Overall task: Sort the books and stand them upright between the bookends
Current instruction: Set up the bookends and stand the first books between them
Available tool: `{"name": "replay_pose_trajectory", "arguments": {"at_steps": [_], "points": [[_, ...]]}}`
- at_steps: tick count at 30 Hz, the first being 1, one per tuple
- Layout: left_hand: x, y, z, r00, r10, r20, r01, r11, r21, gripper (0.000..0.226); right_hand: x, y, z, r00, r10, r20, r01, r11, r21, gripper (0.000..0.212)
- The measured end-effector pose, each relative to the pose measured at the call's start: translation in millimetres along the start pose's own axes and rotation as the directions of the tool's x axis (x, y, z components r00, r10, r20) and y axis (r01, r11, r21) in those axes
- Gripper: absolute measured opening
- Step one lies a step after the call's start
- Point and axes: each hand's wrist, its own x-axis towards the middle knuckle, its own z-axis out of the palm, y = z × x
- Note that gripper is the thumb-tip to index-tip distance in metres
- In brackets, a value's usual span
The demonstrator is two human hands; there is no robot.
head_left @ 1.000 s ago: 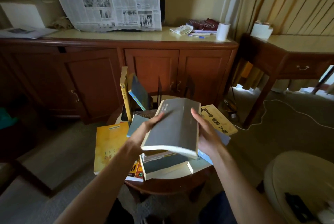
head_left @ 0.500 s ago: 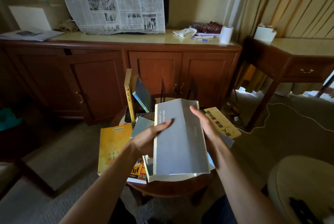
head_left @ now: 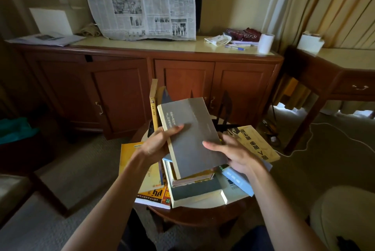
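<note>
Grey paperback book (head_left: pixel 192 137) held above the pile, tilted, spine at 9 o'clock side, in both hands. Left hand (head_left: pixel 157 145) grasping the spine edge, thumb lying on the cover, other fingers under the book. Right hand (head_left: pixel 231 154) grasping the opposite long edge at 3 o'clock, thumb on the cover, fingers curled behind. Directly below, at 6 o'clock of the held book, a loose pile of books (head_left: pixel 194 190) lying flat on the round wooden surface (head_left: pixel 203 216). At 9 o'clock of the pile, a yellow book (head_left: pixel 129 155) lying flat and hanging partly over the edge of the surface. At 3 o'clock, a tan book with large printed characters (head_left: pixel 253 141), also flat. At 12 o'clock, behind the held book, one thin yellow book standing upright (head_left: pixel 153 104), with a dark blue book (head_left: pixel 166 95) leaning just beside it. Further to 1 o'clock, two dark bookends (head_left: pixel 225 106), upright, partly hidden by the held book; exact shape hard to tell in the shadow. Beyond the surface, at 12 o'clock, a long wooden cabinet (head_left: pixel 121 88) with a newspaper (head_left: pixel 142 1) hanging over its back, and a white paper roll (head_left: pixel 265 43) near its 3 o'clock end.
</note>
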Motion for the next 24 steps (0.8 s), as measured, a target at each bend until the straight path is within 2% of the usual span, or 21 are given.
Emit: {"name": "replay_pose_trajectory", "arguments": {"at_steps": [3,4,6,7,9,13,14,15,17,18,19,20,22,23,24], "points": [[2,2,1,0.999,0.030,-0.024,-0.029,0.998,0.055,0.038,11,10,6,0.995,-0.062,-0.078,0.060,0.998,-0.028,0.056],[3,0,1,0.997,0.023,-0.070,-0.018,0.997,0.070,0.038,14,12,9,0.990,-0.085,-0.114,0.075,0.993,-0.092,0.070],[4,-3,1,0.982,-0.002,-0.187,0.023,0.994,0.110,0.036,23,22,16,0.975,-0.141,-0.169,0.079,0.940,-0.332,0.092],[6,-6,1,0.971,-0.013,-0.238,0.047,0.989,0.139,0.035,26,29,18,0.962,-0.176,-0.211,0.061,0.884,-0.463,0.093],[8,-11,1,0.951,-0.030,-0.308,0.087,0.981,0.174,0.030,35,39,21,0.950,-0.214,-0.229,0.044,0.815,-0.578,0.085],[11,-7,-7,0.964,-0.046,-0.261,0.087,0.985,0.148,0.034,36,22,20,0.963,-0.216,-0.164,0.098,0.842,-0.530,0.059],[12,-3,-10,0.971,-0.036,-0.238,0.071,0.988,0.139,0.038,36,15,16,0.968,-0.201,-0.151,0.099,0.856,-0.507,0.055],[15,0,-12,0.973,-0.017,-0.232,0.049,0.990,0.131,0.041,37,8,14,0.963,-0.217,-0.161,0.108,0.855,-0.507,0.060],[22,10,-12,0.958,0.038,-0.284,-0.001,0.992,0.128,0.036,42,0,17,0.893,-0.366,-0.262,0.109,0.740,-0.664,0.072],[26,17,-11,0.942,0.077,-0.327,-0.031,0.989,0.144,0.031,45,-2,21,0.820,-0.493,-0.292,0.123,0.649,-0.751,0.072],[30,23,-9,0.923,0.128,-0.363,-0.066,0.982,0.178,0.025,49,-3,26,0.756,-0.592,-0.281,0.161,0.584,-0.796,0.069],[34,29,-6,0.904,0.191,-0.383,-0.104,0.966,0.235,0.020,48,-7,33,0.755,-0.610,-0.242,0.217,0.580,-0.785,0.069],[39,39,-1,0.875,0.331,-0.352,-0.202,0.913,0.355,0.016,55,-15,43,0.885,-0.459,-0.077,0.320,0.721,-0.615,0.083],[40,42,2,0.866,0.386,-0.319,-0.249,0.885,0.394,0.019,61,-18,49,0.925,-0.378,0.032,0.333,0.769,-0.545,0.095],[40,46,7,0.858,0.426,-0.288,-0.283,0.858,0.428,0.024,69,-19,55,0.927,-0.359,0.106,0.357,0.763,-0.539,0.107]]}}
